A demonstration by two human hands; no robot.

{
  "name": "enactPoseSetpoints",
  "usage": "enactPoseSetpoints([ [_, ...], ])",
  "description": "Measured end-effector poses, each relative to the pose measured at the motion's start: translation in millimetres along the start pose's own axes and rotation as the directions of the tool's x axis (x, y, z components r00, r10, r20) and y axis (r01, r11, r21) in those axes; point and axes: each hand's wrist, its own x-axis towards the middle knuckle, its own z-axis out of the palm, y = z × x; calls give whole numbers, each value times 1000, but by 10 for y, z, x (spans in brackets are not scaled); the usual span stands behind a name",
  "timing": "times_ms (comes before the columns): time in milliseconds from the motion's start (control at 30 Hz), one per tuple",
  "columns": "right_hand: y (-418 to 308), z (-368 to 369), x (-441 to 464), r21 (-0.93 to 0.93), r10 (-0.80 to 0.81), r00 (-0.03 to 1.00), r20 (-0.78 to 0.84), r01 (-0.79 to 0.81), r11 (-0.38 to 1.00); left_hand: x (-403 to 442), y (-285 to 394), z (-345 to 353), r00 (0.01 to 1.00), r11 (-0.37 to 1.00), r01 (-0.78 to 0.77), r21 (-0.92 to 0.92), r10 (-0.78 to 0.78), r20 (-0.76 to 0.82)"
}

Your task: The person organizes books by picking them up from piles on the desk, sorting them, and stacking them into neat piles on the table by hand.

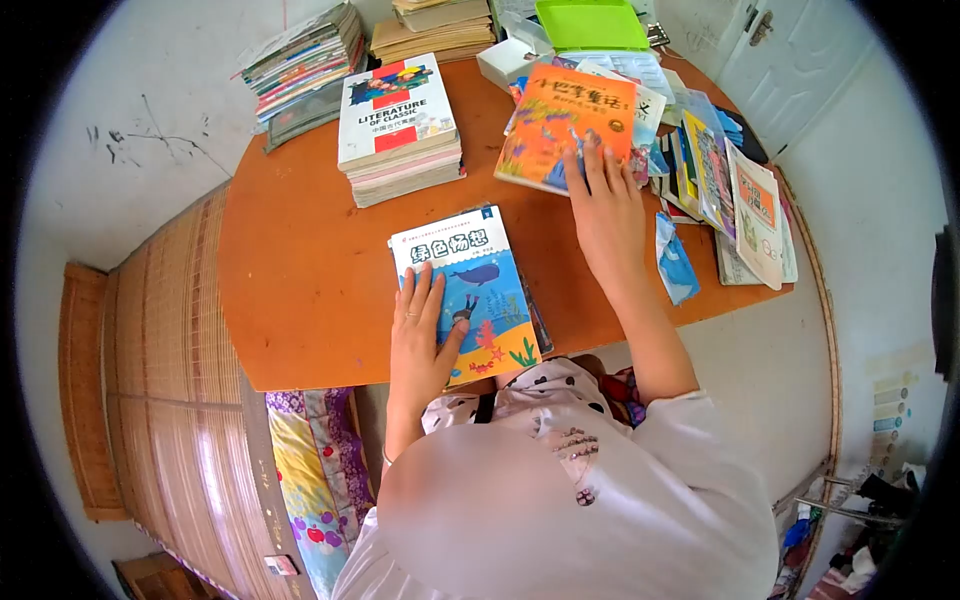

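Note:
My left hand [420, 330] lies flat with fingers spread on a blue and white book [485, 275] with a whale on its cover, near the table's front edge. Darker covers peek out beneath that book. Further back on the right, my right hand [608, 205] rests with fingers apart on the lower right part of an orange book [565, 120]. The orange book sits tilted over other papers and books. Between the two and further back on the left stands a neat stack of books with a white and red cover [400, 115] on top.
Piles of magazines [305, 65] and brown books [430, 35] stand at the back. A green tray [592, 25] and white box [508, 62] are behind the orange book. Loose books [757, 215] and a blue wrapper [676, 262] lie at the right of the table [290, 270].

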Motion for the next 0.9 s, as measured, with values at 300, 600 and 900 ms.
enactPoseSetpoints([
  [300, -586, -553, -805, 521, -337, 934, -118, 347, 779, -21, -31, -7, 981, 846, -33, -532, -76, -181],
  [600, -495, -467, -1021, 726, -385, 921, -57, 303, 618, -43, -42, -177, 987, 996, 32, -79, -20, 160],
  [900, -419, -574, -1395, 693, -256, 948, -191, 315, 649, -39, -25, -187, 981, 994, 12, -104, 9, 193],
])
